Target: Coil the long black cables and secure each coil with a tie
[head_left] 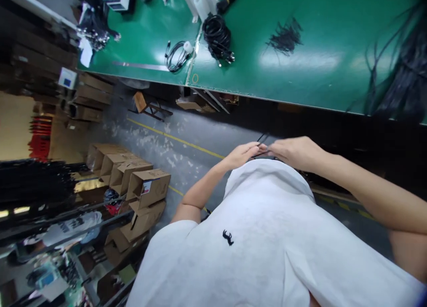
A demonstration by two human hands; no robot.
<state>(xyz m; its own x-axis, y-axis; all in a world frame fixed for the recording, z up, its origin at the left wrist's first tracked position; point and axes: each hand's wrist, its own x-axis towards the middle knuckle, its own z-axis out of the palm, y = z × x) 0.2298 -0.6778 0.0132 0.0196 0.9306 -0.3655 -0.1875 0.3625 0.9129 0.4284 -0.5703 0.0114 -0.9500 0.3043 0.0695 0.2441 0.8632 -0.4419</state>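
My two hands meet just below the green table's front edge, over my white shirt (267, 236). My left hand (243, 154) is closed, pinching a thin black cable (262, 140) whose short end sticks up between the hands. My right hand (295, 151) is also closed on that same cable, its fingers curled and touching the left fingertips. How much cable hangs below is hidden by the hands and shirt.
A green worktable (320, 53) spans the top, carrying a coiled black cable bundle (217, 37), a smaller coil (175, 56) and a heap of black ties (285, 37). Open cardboard boxes (143, 187) stand on the grey floor at left, beside shelving.
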